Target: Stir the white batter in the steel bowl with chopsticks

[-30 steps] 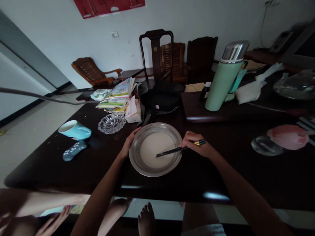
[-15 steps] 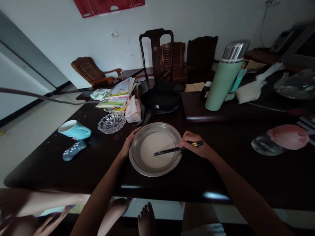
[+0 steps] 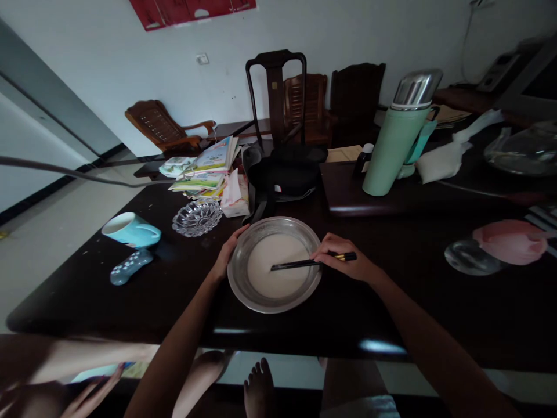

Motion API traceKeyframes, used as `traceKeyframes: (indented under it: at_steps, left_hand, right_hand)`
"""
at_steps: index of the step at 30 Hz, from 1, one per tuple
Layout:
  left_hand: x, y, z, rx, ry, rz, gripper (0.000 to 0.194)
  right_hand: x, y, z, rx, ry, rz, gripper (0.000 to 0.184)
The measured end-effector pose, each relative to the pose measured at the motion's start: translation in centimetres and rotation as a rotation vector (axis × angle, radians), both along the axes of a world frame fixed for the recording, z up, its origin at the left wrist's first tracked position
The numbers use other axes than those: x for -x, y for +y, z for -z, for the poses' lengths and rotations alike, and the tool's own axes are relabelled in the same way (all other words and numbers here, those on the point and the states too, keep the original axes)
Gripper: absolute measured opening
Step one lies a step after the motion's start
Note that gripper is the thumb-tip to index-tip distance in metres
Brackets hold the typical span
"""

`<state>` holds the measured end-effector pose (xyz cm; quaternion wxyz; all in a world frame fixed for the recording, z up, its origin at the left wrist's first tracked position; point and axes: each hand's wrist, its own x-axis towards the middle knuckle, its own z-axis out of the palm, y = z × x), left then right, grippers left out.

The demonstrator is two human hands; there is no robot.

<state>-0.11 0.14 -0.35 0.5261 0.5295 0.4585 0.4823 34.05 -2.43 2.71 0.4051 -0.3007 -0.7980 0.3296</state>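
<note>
A round metal basin (image 3: 243, 290) with pale milky batter (image 3: 278, 276) sits on the dark table (image 3: 391, 302) in front of me. My left hand (image 3: 227, 255) grips the basin's left rim, thumb over the edge. My right hand (image 3: 343, 261) is closed on a pair of black chopsticks (image 3: 300, 264) at the right rim. The chopstick tips reach into the batter near its middle.
Left of the basin lie a glass ashtray (image 3: 196, 217), a blue mug on its side (image 3: 130, 230) and a small remote (image 3: 129, 266). Behind stand books (image 3: 209, 165), a black bag (image 3: 282, 174) and a green thermos (image 3: 394, 136). Another person's hand (image 3: 87, 395) shows at the lower left.
The chopstick tips have swept leftward and slightly up through the batter, and my right hand has shifted a little left. My left hand stays on the rim.
</note>
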Motion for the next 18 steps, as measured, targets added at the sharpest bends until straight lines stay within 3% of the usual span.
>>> traceKeyframes:
  at_steps: [2,5,8,13,18]
  left_hand:
    - [-0.1,-0.1,-0.1,0.0,0.004,0.002,0.064]
    - [0.0,-0.1,-0.2,0.001,0.009,0.003,0.065]
    - [0.1,0.0,0.0,-0.004,0.006,0.008,0.065]
    - [0.2,0.2,0.2,-0.018,0.011,0.019,0.067]
    - [0.2,0.2,0.2,-0.009,0.008,0.01,0.067]
  right_hand:
    - [-0.1,0.1,0.0,-0.029,-0.013,0.041,0.016]
    - [-1.1,0.3,-0.4,-0.024,0.01,0.117,0.027]
    - [-1.5,0.3,-0.7,0.016,0.022,0.086,0.036]
    - [0.0,0.0,0.0,-0.006,-0.017,-0.01,0.024]
    - [-0.7,0.3,-0.2,-0.042,-0.021,0.103,0.022]
